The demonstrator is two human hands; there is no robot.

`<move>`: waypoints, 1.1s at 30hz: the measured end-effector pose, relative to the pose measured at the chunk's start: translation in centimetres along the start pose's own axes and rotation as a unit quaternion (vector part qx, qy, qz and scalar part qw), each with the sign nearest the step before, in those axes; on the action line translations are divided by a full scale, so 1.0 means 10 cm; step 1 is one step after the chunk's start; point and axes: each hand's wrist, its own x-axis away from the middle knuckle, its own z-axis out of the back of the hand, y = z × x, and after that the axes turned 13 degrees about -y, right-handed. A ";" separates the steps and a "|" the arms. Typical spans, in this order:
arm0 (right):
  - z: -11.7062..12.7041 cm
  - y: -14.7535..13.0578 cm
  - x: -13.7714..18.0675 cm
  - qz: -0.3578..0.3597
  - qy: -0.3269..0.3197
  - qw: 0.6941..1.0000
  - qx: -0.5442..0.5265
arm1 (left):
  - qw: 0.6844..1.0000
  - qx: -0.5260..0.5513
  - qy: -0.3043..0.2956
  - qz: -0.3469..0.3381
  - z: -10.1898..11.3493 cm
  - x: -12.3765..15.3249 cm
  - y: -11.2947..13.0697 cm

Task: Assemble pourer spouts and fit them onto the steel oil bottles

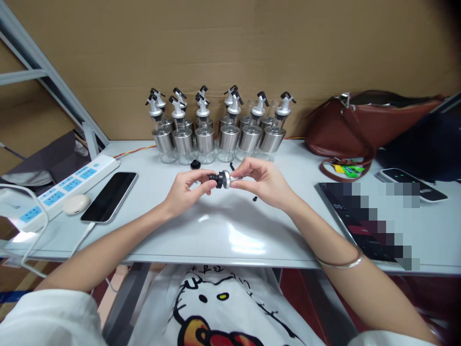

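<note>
My left hand (189, 188) pinches a black ribbed stopper (216, 180) over the middle of the table. Against its right end sits a silver pourer cap (226, 179), which the fingers of my right hand (261, 181) grip from the other side. Whether the two parts are joined or only touching, I cannot tell. Behind my left hand lies a round black part (195, 164). A small black lever (231, 166) is just behind my right fingers, and a tiny black piece (255, 198) rests below that hand.
Several steel-and-glass bottles (204, 139) with pourers stand in rows at the back. To the left are a power strip (68, 187), a round white case (76, 204) and a phone (110, 197). On the right are a brown bag (331, 127), a tablet (345, 216) and a white device (414, 185).
</note>
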 end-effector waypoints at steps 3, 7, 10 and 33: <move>0.00 0.00 0.00 -0.012 0.002 1.000 -0.004 | 0.997 -0.064 0.017 -0.028 -0.02 0.00 0.02; 0.02 0.02 0.00 -0.039 -0.018 0.997 -0.058 | 0.989 -0.133 0.027 -0.054 -0.04 0.01 0.02; 0.01 0.02 0.00 -0.063 -0.034 0.992 -0.105 | 0.987 -0.143 0.034 -0.067 -0.06 0.03 0.01; -0.06 -0.01 0.03 -0.041 -0.067 0.980 -0.184 | 0.961 -0.199 0.097 -0.165 -0.16 0.08 -0.01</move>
